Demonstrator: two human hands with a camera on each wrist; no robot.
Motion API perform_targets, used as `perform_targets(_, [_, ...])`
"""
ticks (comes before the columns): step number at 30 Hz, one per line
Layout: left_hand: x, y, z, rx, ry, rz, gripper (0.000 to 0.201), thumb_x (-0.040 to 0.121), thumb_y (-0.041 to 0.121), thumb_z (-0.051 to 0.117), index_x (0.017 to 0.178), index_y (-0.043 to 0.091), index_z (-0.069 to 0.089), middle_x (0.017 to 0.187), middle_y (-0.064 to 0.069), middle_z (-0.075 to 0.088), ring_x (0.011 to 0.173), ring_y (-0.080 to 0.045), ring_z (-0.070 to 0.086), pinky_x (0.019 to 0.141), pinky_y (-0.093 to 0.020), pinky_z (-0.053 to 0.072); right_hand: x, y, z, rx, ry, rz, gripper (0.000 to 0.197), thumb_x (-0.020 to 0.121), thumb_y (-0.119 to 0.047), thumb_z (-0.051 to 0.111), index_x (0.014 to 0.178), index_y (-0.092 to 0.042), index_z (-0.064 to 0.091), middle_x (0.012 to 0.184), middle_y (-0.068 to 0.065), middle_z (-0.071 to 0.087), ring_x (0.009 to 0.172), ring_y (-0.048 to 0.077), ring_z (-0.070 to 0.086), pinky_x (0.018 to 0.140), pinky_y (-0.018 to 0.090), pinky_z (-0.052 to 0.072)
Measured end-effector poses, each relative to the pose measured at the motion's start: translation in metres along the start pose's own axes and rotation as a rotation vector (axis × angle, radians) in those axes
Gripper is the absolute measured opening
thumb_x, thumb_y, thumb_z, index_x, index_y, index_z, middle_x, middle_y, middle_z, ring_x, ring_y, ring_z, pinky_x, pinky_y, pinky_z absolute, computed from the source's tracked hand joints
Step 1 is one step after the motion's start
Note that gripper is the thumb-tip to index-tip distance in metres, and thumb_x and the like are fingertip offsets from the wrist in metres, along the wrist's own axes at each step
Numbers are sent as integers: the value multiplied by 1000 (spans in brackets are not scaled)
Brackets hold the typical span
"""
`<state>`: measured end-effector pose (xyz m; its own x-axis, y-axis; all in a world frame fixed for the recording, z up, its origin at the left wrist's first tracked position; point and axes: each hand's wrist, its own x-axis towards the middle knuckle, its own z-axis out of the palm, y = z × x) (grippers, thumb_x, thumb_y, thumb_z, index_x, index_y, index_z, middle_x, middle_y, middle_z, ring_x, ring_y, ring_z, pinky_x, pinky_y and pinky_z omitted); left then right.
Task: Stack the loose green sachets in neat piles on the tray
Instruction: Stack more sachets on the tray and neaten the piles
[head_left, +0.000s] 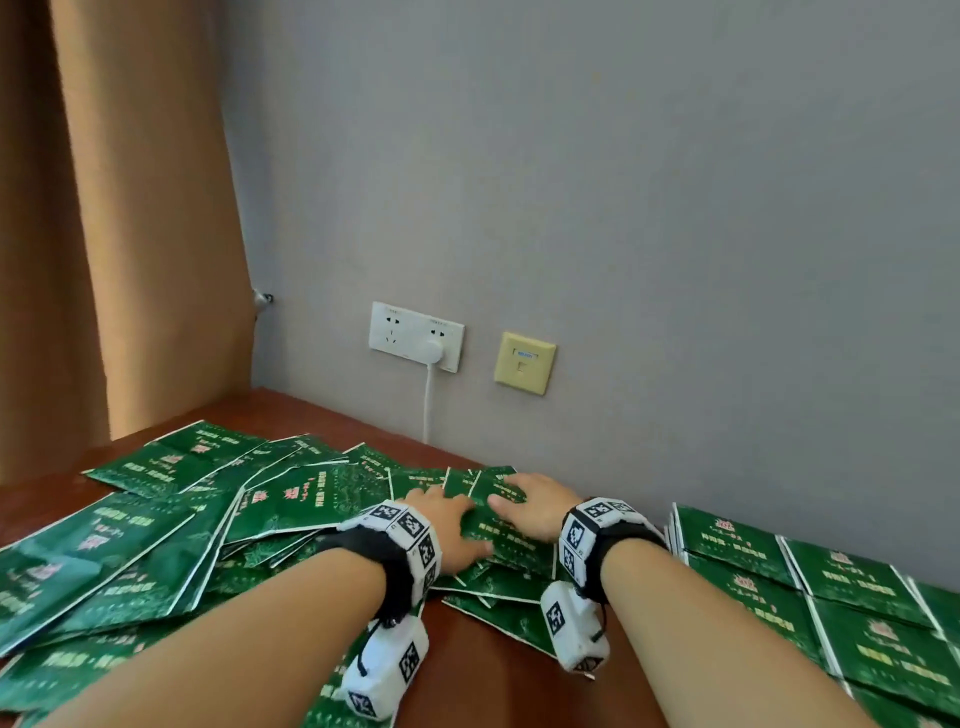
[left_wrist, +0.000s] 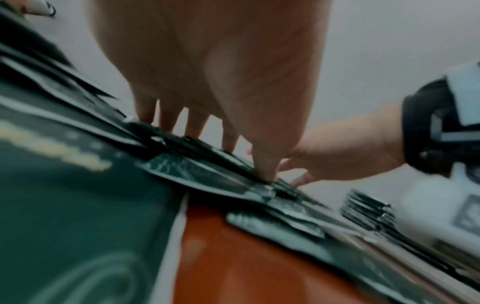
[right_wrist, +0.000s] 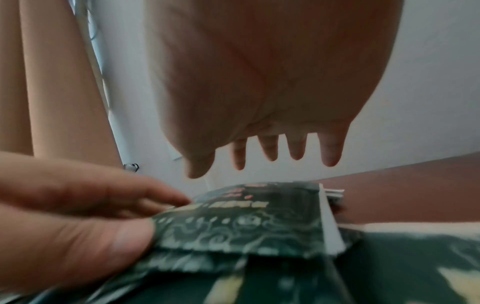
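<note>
Loose green sachets (head_left: 156, 551) lie in a jumbled heap across the left and middle of the red-brown table (head_left: 493, 680). My left hand (head_left: 457, 525) (left_wrist: 233, 156) rests on a small bunch of sachets (head_left: 498, 543) (right_wrist: 246, 226) with its fingers straight and its thumb tip pressing the near edge. Just beside it, my right hand (head_left: 519, 501) (right_wrist: 244, 164) is spread flat over the same bunch, fingers straight. Neat rows of stacked sachets (head_left: 769, 571) (left_wrist: 369, 211) sit to the right. No tray rim shows plainly.
A grey wall stands close behind the table, with a white socket plate (head_left: 415, 336), a plugged white cable (head_left: 428, 410) and a yellow data plate (head_left: 524, 362). A tan curtain (head_left: 130, 234) hangs at the left. Bare wood shows between my forearms.
</note>
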<state>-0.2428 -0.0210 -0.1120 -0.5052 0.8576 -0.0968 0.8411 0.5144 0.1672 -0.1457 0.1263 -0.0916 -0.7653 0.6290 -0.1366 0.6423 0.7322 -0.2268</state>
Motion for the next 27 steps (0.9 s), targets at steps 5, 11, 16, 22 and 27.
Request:
perform_targets(5, [10, -5, -1, 72, -71, 40, 84, 76, 82, 50, 147, 41, 37, 137, -5, 56, 115, -26, 60, 94, -39, 53, 37, 3, 11, -56, -188, 7, 119, 57, -100, 34, 158, -37, 22, 165, -1, 26, 147, 27, 35, 119, 43, 30])
perform_targets(11, [-2, 0, -14, 83, -123, 52, 89, 70, 83, 57, 145, 38, 40, 131, -1, 59, 112, -24, 61, 92, -37, 52, 22, 7, 17, -63, -164, 38, 100, 75, -90, 39, 158, -38, 23, 164, 2, 29, 147, 28, 35, 118, 39, 32])
perform_targets(16, [-29, 3, -17, 76, -164, 92, 89, 69, 76, 68, 143, 35, 43, 132, 5, 61, 114, -19, 60, 95, -37, 51, -22, 7, 13, -68, -173, 35, 105, 73, -93, 43, 158, -34, 26, 164, 2, 30, 147, 27, 35, 116, 37, 33])
perform_targets(22, [-73, 9, -9, 16, -183, 121, 87, 68, 70, 74, 143, 38, 44, 138, 7, 56, 120, -18, 57, 101, -38, 48, -82, 6, 24, -120, -148, 11, 109, 73, -95, 38, 159, -29, 26, 163, 4, 33, 146, 28, 38, 116, 39, 35])
perform_targets(27, [-115, 13, 0, -57, -217, 154, 91, 62, 71, 74, 142, 41, 44, 142, 11, 52, 123, -13, 54, 106, -38, 45, -137, 2, 33, -218, -80, -23, 111, 71, -97, 28, 153, -22, 38, 154, 9, 46, 137, 31, 48, 105, 42, 44])
